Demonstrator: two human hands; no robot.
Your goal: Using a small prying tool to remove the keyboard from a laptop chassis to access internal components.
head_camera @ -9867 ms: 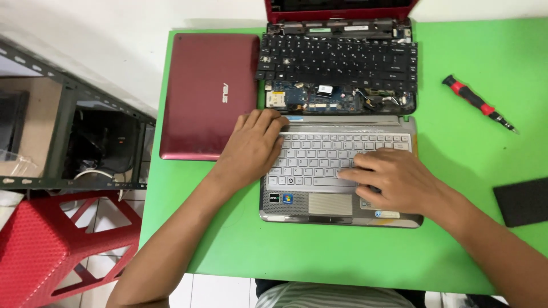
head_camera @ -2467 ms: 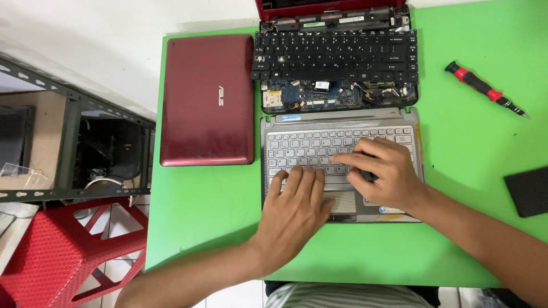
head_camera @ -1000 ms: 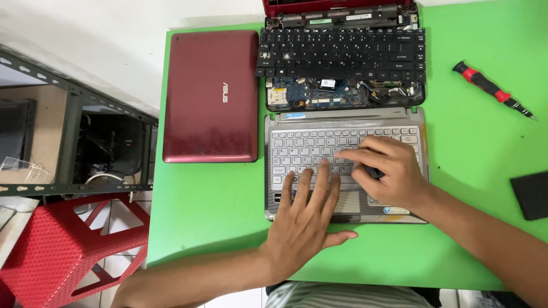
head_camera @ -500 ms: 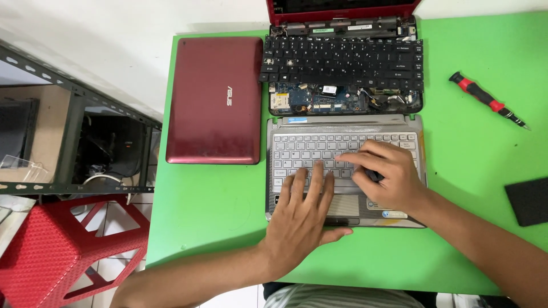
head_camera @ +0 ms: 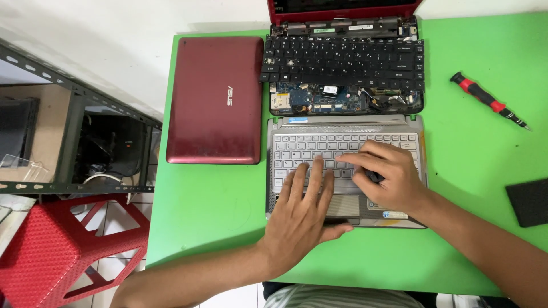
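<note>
A silver laptop base with a pale keyboard lies in front of me on the green table. My left hand rests flat on its lower keys and palm rest, fingers spread and pointing away from me. My right hand is curled over the right half of the keyboard, fingertips on the keys. A small dark object is pinched under its fingers; I cannot tell what kind. Just beyond lies an opened red laptop, its black keyboard lifted and its blue circuit board exposed.
A closed dark-red laptop lies left of the silver one. A red-and-black screwdriver is on the table at the right, and a black pad at the right edge. Off the table's left side stand a metal shelf and a red stool.
About ten seconds ago my left hand was at the keyboard's upper left; it now lies over the lower middle. Over the last second both hands have barely moved.
</note>
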